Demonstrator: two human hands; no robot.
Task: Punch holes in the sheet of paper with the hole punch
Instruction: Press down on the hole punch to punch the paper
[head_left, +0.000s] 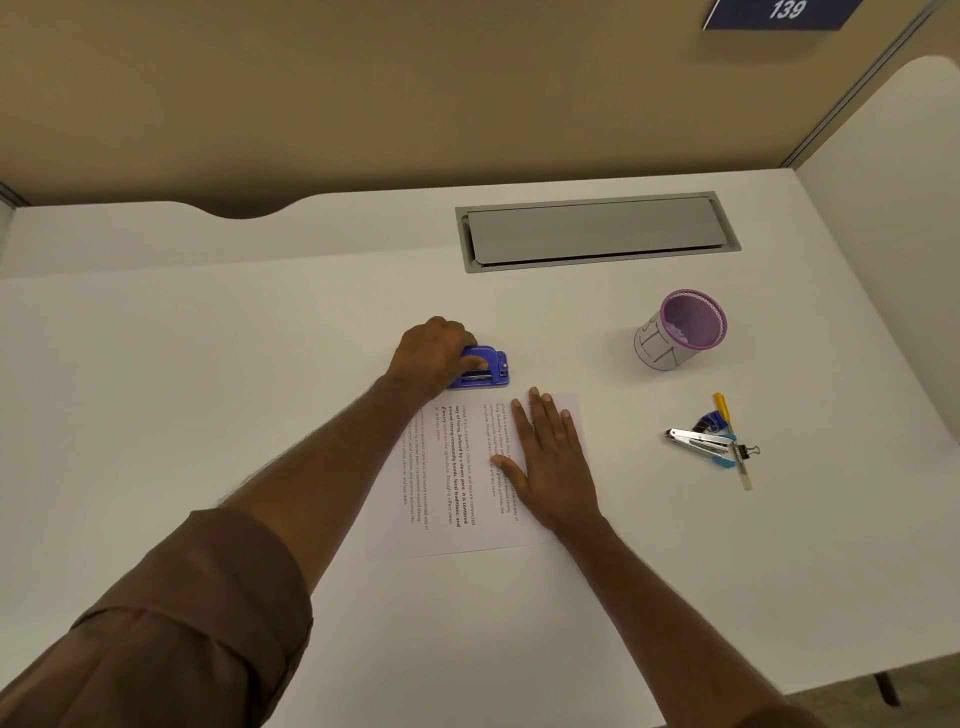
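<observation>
Left sleeve (171, 618) is brown, rolled up past the elbow, forearm reaching forward across the white desk (208, 389). Left hand (434, 356) is curled over the blue hole punch (480, 368), fingers wrapped on its top lever, thumb at the near side — gripping it. The punch sits at the far edge of the sheet of paper (457, 483); can't tell whether the paper edge is actually inside the slot.

The sheet lies flat between and under both hands, printed text running sideways to the viewer, its far-left corner hidden under the left wrist. Right hand (550, 462) is open, palm down, fingers spread, pressing flat on the right part of the sheet, just right of the punch and nearer the body.

Beyond the right hand — a grey cable hatch (597, 234) set into the desk. Further right of the right hand, a purple mesh pen cup (680, 330) with a paper wrap. Nearer and right of that, well apart from the hand, a small pile: silver stapler (698, 441), yellow-handled tool (723, 408), binder clip (745, 451).
</observation>
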